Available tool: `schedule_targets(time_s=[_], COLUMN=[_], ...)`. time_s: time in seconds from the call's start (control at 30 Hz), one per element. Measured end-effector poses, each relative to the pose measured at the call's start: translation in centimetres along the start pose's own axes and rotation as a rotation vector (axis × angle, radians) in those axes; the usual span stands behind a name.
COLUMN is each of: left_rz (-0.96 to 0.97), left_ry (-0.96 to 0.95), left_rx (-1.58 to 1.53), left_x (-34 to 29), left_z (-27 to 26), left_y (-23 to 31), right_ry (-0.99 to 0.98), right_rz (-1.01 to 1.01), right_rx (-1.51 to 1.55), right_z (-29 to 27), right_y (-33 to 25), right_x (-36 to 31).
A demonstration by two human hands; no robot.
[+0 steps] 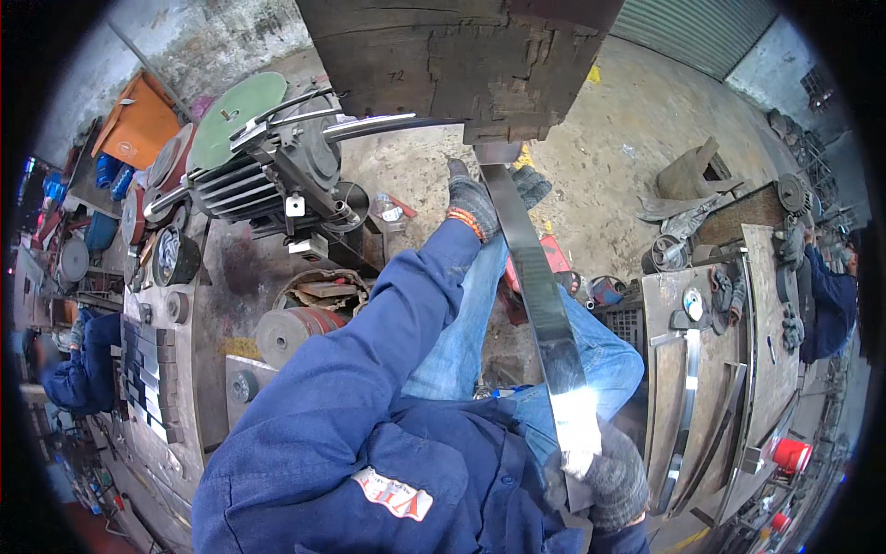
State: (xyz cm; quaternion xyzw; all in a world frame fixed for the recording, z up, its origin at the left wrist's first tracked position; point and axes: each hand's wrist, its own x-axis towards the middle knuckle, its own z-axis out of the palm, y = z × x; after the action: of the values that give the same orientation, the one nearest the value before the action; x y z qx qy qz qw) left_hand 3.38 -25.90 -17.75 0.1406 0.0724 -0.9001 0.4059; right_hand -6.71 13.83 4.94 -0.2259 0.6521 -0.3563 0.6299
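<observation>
A long flat metal bar [531, 268] slants across my lap, from beneath a dark, worn wooden board [443, 69] down to my lower right. Near its far end my left hand [472, 201], in a grey knitted glove with an orange cuff, is closed round the bar, its fingers partly hidden beneath. My right hand [614, 475], also in a grey glove, grips the near end close to my body. Bright light glares off the bar just above that hand. The bar's far tip is hidden by the board.
Left stands a motor [263, 189] with a green disc [242, 115]; an abrasive-looking wheel [286, 337] lies nearer. An orange bin [138, 120] is behind. On the right bench [664, 369] lie curved metal strips [685, 415]. Other people [74, 369] work at both sides.
</observation>
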Motion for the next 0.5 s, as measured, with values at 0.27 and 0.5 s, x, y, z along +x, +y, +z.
schedule_targets(time_s=[0.27, 0.5], left_rz=[-0.195, -0.072], left_ry=[-0.311, -0.153], left_rx=[-0.175, -0.076], left_x=[0.3, -1.1], left_z=[-0.5, 2.1], left_y=[1.0, 0.1], right_ry=[0.054, 0.03], right_rz=[0.096, -0.053], right_rx=[0.112, -0.061], right_z=[1.2, 0.8], right_y=[-1.9, -1.8], right_x=[-1.8, 1.8])
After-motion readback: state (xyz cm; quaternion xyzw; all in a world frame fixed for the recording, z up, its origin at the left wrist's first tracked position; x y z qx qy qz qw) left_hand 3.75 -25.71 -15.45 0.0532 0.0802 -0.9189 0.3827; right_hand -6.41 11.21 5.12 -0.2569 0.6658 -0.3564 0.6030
